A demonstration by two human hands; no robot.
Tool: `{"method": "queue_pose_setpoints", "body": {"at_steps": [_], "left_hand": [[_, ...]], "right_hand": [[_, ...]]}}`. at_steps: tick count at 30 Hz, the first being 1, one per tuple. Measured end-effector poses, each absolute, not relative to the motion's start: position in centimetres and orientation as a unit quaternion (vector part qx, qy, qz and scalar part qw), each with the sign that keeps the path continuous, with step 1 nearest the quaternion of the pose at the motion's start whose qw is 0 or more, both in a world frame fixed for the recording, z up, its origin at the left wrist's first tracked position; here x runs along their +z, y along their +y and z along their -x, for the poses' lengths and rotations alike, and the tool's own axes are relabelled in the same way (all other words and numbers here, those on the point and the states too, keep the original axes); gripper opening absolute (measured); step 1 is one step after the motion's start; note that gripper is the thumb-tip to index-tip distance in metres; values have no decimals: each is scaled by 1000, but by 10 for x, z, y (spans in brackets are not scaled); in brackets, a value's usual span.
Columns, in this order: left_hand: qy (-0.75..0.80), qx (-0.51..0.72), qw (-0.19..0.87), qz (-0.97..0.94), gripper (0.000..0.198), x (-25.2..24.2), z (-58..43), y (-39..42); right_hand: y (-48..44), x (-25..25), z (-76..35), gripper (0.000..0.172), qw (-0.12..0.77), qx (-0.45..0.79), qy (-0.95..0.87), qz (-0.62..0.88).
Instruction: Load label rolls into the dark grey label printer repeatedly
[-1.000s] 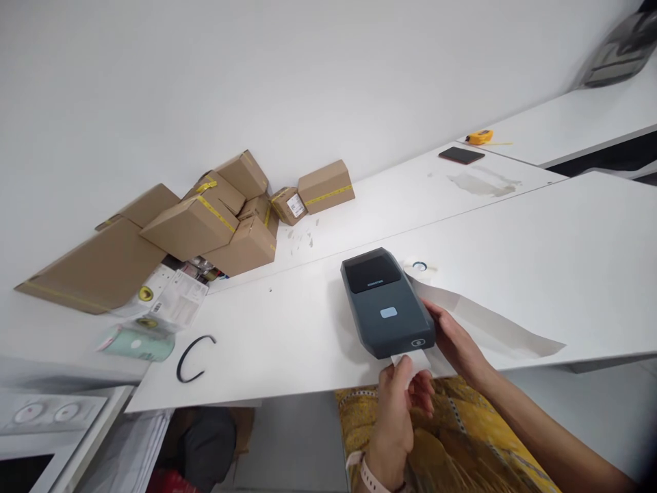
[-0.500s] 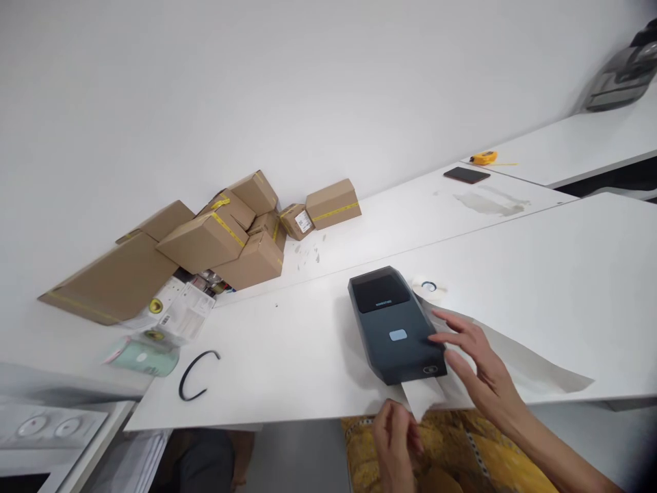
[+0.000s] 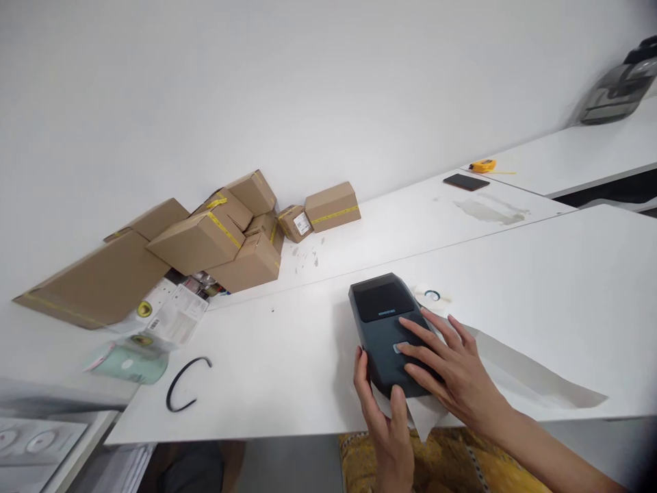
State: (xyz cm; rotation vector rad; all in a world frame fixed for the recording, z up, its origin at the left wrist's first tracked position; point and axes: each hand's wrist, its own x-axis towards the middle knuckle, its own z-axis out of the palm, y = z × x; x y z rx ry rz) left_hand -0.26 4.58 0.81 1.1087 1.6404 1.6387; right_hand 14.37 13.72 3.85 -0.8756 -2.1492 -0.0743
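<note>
A dark grey label printer (image 3: 382,315) sits near the front edge of the white table (image 3: 538,287). My right hand (image 3: 452,370) lies flat on the printer's top with its fingers spread, a fingertip by the small light button. My left hand (image 3: 384,411) cups the printer's near left corner, thumb on the front edge. A white label (image 3: 423,416) sticks out of the printer's front slot below my hands. A long strip of white backing paper (image 3: 534,376) trails off to the right from behind the printer.
Several taped cardboard boxes (image 3: 226,229) are piled against the wall at the left. A mint roll (image 3: 131,363), paper packets (image 3: 174,311) and a black curved band (image 3: 182,392) lie at left. A phone (image 3: 466,181) and yellow tape measure (image 3: 482,165) lie far right.
My right hand moved from the printer's right side onto its top. My left hand let go of the label and moved up to the printer's near left corner.
</note>
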Motion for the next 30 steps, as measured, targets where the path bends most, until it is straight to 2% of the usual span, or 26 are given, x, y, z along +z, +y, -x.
{"method": "queue_pose_setpoints", "body": {"at_steps": [3, 6, 10, 13, 16, 22, 26, 30], "left_hand": [[627, 602, 282, -406, 67, 6, 1, 46], [626, 605, 299, -391, 68, 8, 1, 45], [608, 616, 306, -397, 64, 15, 4, 42], [606, 624, 322, -373, 65, 21, 7, 43], [598, 638, 313, -370, 63, 32, 10, 52], [583, 688, 259, -347, 51, 55, 28, 93], [635, 604, 269, -399, 39, 57, 47, 120], [686, 500, 240, -471, 37, 55, 59, 144]], "right_hand": [[137, 34, -151, 32, 390, 54, -849, 351], [133, 26, -159, 40, 387, 191, -830, 355], [123, 21, -164, 50, 433, 362, -720, 405], [120, 26, -167, 56, 443, 432, -658, 429], [129, 38, -166, 57, 451, 417, -672, 413], [174, 80, -143, 56, 513, 294, -730, 342], [211, 115, -119, 58, 547, 219, -715, 377], [252, 146, -99, 60, 567, 187, -696, 398]]}}
